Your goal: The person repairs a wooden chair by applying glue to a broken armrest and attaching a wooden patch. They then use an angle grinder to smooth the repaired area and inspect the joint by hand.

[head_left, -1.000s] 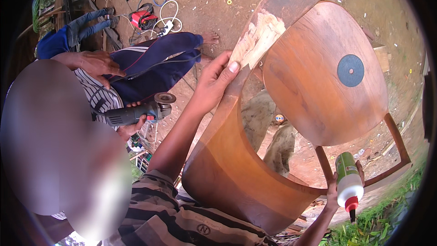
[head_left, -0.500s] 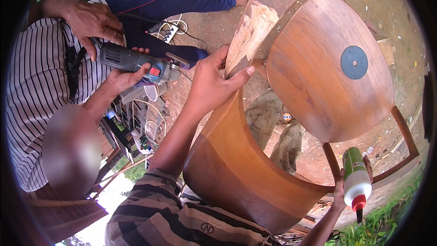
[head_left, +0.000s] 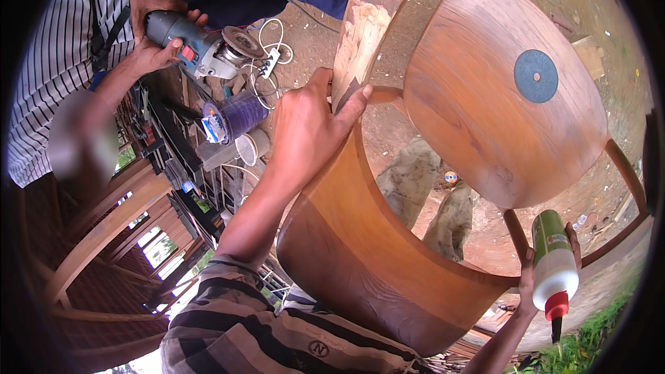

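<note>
A brown wooden chair (head_left: pixel 360 249) with a curved back and a round seat (head_left: pixel 485 97) stands in front of me. My left hand (head_left: pixel 308 128) grips the top of the curved back, next to a pale, raw patch of wood (head_left: pixel 360 28) on the upright. My right hand (head_left: pixel 547 270) holds a green glue bottle (head_left: pixel 554 263) with a white base and red nozzle, pointing down, by the chair's right side. A dark round sanding disc (head_left: pixel 535 76) lies on the seat.
A person in a striped shirt (head_left: pixel 55 62) at the left holds an angle grinder (head_left: pixel 201 45) with both hands. A purple spool (head_left: pixel 239 114), a white cup (head_left: pixel 253 145) and cables lie near it. Wooden frames (head_left: pixel 104 228) stand at lower left. Grass (head_left: pixel 589 346) at lower right.
The view has shifted so the other person and the grinder sit further up and left. My left hand keeps its grip on the chair back; the glue bottle stays in my right hand.
</note>
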`<action>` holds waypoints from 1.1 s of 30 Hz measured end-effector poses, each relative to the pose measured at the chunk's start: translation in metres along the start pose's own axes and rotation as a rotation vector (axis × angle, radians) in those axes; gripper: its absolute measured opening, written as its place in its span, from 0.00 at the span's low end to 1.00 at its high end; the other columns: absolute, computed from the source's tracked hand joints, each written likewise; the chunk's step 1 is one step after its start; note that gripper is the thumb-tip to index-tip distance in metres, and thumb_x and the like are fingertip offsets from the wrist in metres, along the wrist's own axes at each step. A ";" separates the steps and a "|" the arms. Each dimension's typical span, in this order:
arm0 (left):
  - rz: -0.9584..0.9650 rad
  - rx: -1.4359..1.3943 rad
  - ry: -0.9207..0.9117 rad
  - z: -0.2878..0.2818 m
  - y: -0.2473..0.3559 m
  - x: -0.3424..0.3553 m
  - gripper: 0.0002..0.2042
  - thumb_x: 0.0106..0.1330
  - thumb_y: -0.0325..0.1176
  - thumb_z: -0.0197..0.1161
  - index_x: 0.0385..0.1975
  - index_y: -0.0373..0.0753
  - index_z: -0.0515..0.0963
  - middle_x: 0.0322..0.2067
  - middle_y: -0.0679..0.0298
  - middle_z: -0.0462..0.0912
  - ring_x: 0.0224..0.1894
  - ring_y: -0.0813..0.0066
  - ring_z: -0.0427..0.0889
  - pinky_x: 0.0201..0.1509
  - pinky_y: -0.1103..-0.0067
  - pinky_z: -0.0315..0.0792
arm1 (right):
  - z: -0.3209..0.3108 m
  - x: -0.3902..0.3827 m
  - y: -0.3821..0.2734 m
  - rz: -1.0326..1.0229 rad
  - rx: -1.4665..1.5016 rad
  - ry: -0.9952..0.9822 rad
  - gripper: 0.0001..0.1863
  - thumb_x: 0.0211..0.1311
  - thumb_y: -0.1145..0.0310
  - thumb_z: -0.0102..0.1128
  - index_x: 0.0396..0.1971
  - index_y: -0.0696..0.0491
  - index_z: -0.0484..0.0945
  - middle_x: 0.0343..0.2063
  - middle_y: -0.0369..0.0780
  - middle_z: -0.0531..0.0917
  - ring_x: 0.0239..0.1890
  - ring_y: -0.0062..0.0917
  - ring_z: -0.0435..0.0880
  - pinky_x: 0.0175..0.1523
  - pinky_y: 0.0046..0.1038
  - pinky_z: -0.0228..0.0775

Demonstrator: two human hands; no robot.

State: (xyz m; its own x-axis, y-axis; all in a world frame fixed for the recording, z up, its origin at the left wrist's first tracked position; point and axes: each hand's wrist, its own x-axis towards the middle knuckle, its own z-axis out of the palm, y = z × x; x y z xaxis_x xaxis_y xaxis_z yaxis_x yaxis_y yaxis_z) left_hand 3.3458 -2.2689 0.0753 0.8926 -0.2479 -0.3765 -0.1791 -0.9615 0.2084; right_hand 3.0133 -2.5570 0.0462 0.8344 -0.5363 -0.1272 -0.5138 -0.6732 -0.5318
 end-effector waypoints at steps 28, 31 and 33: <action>0.240 0.045 0.178 0.009 0.027 0.046 0.40 0.62 0.43 0.72 0.69 0.32 0.59 0.49 0.39 0.81 0.50 0.46 0.84 0.54 0.62 0.78 | -0.002 0.004 0.001 0.049 0.331 0.064 0.42 0.55 0.62 0.74 0.65 0.60 0.62 0.62 0.50 0.73 0.65 0.44 0.72 0.69 0.47 0.67; 0.157 0.075 0.112 0.012 0.011 0.018 0.34 0.63 0.45 0.72 0.64 0.31 0.68 0.44 0.44 0.85 0.46 0.53 0.87 0.50 0.66 0.79 | -0.005 0.003 -0.001 0.049 0.297 0.051 0.42 0.54 0.63 0.74 0.65 0.60 0.62 0.62 0.50 0.72 0.65 0.43 0.71 0.69 0.47 0.67; 0.022 0.007 -0.038 0.009 -0.004 0.011 0.31 0.62 0.48 0.71 0.56 0.31 0.74 0.39 0.44 0.86 0.41 0.50 0.88 0.46 0.65 0.79 | -0.005 0.004 0.000 0.035 0.327 0.066 0.42 0.53 0.65 0.75 0.65 0.60 0.62 0.62 0.50 0.72 0.65 0.43 0.71 0.69 0.47 0.67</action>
State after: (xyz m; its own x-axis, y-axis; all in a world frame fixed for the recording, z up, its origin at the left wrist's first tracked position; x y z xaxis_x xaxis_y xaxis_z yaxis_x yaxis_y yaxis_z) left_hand 3.3524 -2.2691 0.0619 0.8723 -0.2734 -0.4055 -0.2017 -0.9565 0.2110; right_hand 3.0154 -2.5618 0.0502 0.7971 -0.5953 -0.1011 -0.4417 -0.4607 -0.7699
